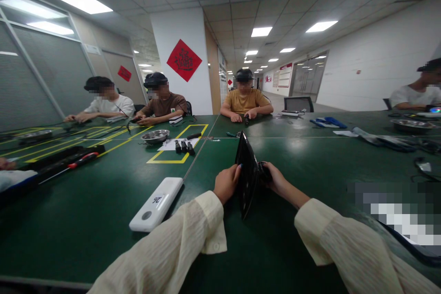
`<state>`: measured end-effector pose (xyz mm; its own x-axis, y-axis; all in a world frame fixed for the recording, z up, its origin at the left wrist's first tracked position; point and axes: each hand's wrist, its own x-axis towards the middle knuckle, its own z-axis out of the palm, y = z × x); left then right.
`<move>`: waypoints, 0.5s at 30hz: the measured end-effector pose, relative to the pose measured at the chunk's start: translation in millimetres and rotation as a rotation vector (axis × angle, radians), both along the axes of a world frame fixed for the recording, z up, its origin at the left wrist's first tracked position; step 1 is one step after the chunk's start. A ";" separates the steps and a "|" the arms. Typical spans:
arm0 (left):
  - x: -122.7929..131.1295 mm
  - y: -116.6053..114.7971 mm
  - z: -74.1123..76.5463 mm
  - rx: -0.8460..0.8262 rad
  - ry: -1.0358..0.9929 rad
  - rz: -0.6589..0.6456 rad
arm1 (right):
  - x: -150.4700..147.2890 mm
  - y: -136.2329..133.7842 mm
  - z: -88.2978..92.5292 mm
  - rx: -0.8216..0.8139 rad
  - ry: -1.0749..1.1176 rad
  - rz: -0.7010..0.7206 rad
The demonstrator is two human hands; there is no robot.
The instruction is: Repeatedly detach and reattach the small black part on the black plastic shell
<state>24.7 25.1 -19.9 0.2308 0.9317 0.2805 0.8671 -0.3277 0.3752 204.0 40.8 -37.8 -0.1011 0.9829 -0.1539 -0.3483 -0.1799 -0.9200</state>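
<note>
A black, glossy flat panel (246, 174) stands nearly on edge above the green table, seen almost side-on. My left hand (227, 183) pinches its left side, thumb along the face. On the other side, my right hand (274, 179) is closed around a small dark part (264, 172) that sits against the panel. Whether that part is fixed to the panel I cannot tell, and the right fingertips are partly hidden. To the left of my left hand lies a white power bank (157, 204) marked 26.
Yellow tape (163, 161) marks the green table (113, 211). A metal bowl (155, 136) and several black cylindrical parts (184, 147) lie beyond the power bank. A red-handled screwdriver (82, 160) is at left, blue-grey gloves (382, 140) at right. Several people sit around, one opposite (246, 101).
</note>
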 end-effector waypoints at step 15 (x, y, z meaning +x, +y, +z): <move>2.0 -2.8 2.4 -0.017 0.020 0.026 | 1.1 0.9 -1.6 0.025 -0.012 0.035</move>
<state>26.7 22.2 -17.5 0.2122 0.9419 0.2604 0.8823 -0.2992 0.3632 205.1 41.7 -39.4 -0.1335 0.9823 -0.1311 -0.3316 -0.1689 -0.9282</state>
